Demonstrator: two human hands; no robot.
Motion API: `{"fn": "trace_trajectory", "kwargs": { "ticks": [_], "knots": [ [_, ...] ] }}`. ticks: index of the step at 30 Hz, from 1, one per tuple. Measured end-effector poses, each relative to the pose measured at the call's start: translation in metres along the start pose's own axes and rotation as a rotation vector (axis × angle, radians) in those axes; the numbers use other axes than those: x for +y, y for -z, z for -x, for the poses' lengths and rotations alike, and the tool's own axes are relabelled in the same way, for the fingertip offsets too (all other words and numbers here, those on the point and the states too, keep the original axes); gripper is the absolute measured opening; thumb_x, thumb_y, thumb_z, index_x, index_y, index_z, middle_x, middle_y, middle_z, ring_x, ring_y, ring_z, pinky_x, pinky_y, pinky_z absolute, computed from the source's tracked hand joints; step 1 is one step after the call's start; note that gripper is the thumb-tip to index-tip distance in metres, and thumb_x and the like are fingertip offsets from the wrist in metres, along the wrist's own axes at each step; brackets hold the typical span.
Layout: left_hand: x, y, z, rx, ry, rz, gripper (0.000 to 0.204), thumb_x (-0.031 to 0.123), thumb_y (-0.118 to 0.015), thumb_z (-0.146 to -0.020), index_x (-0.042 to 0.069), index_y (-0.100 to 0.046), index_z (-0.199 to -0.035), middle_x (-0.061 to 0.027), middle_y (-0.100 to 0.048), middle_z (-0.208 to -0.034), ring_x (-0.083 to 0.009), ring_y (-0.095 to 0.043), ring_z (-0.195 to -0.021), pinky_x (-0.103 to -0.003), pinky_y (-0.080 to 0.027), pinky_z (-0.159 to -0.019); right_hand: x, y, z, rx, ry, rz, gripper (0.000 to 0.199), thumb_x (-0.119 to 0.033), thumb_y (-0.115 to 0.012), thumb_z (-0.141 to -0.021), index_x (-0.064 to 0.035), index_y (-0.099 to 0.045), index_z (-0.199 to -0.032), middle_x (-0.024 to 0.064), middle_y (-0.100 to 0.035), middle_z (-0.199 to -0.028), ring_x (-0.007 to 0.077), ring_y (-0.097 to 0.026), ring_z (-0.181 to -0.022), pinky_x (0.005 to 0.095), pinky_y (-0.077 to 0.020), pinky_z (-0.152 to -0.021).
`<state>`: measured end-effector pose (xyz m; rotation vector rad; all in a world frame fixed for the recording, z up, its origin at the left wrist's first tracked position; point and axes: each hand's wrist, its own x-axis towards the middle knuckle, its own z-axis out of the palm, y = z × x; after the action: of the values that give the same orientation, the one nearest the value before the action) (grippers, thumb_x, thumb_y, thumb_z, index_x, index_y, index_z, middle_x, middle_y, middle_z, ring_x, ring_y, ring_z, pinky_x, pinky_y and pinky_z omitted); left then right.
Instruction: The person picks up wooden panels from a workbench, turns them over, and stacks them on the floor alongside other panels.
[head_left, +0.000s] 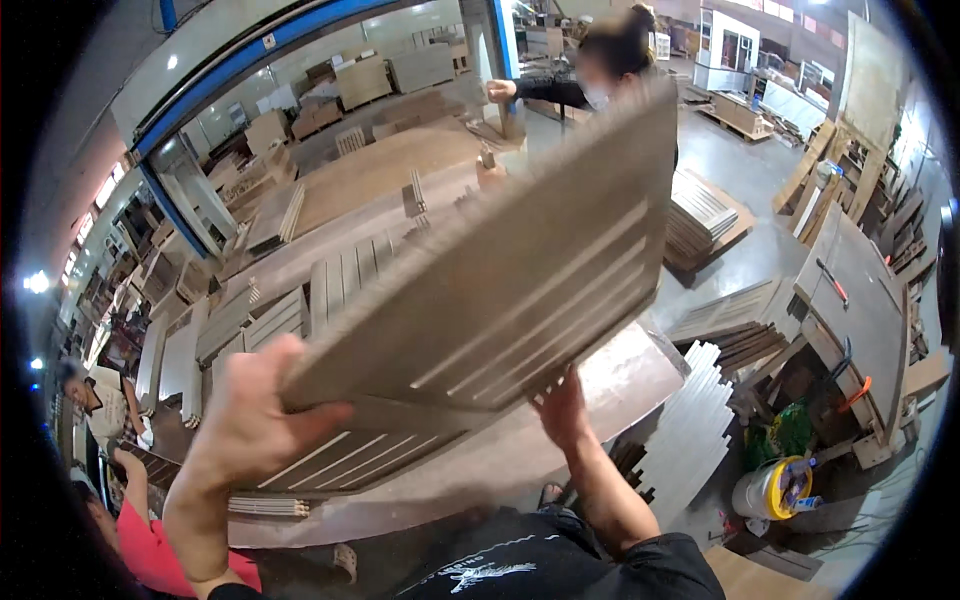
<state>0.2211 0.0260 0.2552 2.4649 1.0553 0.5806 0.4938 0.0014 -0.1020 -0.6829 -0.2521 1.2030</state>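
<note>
A large grey-brown wooden panel (510,260) with long parallel slots is held up at a tilt, its far end blurred. My left hand (255,410) is closed on its near left corner, with the thumb over the edge. Lower down on the right, my right hand (565,408) grips the panel's bottom edge; its fingertips are partly hidden. Beneath the raised board, a similar slatted panel (365,462) lies on the worktable (420,492). More slatted panels (345,278) spread across the table beyond my left hand.
Across the table stands a person with one arm (545,92) stretched out, partly hidden by the panel. Two people are at the lower left, one in a pink top (150,545). Stacked pale strips (690,430), a white-and-yellow bucket (770,490) and a bench (860,290) holding tools stand right.
</note>
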Motion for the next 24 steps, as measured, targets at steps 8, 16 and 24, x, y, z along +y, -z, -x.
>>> {"fn": "trace_trajectory", "kwargs": {
  "ticks": [8, 16, 24],
  "knots": [
    [-0.115, 0.02, 0.102, 0.604, 0.129, 0.366, 0.049, 0.005, -0.078, -0.072, -0.002, -0.057, -0.117, -0.0074, -0.066, -0.105, -0.021, -0.063, -0.097, -0.034, -0.051, -0.085, -0.142, -0.167, -0.009, -0.434, 0.751, 0.173, 0.061, -0.027, -0.072, -0.086, -0.0027, -0.044, -0.134, 0.008, -0.058, -0.122, 0.0197, -0.055, -0.109, 0.0336, -0.0434, -0.095],
    [-0.223, -0.062, 0.139, 0.656, 0.342, 0.595, 0.048, 0.003, -0.07, -0.079, -0.003, -0.052, -0.123, -0.0097, -0.062, -0.113, -0.0203, -0.058, -0.103, -0.034, -0.049, -0.086, -0.121, -0.204, -0.001, -0.572, 0.711, 0.547, 0.057, -0.025, -0.073, -0.085, 0.0038, -0.048, -0.127, 0.008, -0.06, -0.114, 0.0158, -0.056, -0.099, 0.0308, -0.0442, -0.088],
    [-0.23, -0.02, 0.104, 0.81, 0.039, 1.002, 0.057, 0.027, -0.061, -0.087, 0.0, -0.046, -0.134, -0.0121, -0.057, -0.126, -0.0237, -0.056, -0.113, -0.041, -0.046, -0.097, -0.126, -0.193, -0.025, -0.674, 0.589, 0.635, 0.051, -0.035, -0.068, -0.087, -0.0007, -0.055, -0.121, 0.0032, -0.061, -0.11, 0.0148, -0.054, -0.1, 0.0313, -0.0414, -0.088]
  ]
}}
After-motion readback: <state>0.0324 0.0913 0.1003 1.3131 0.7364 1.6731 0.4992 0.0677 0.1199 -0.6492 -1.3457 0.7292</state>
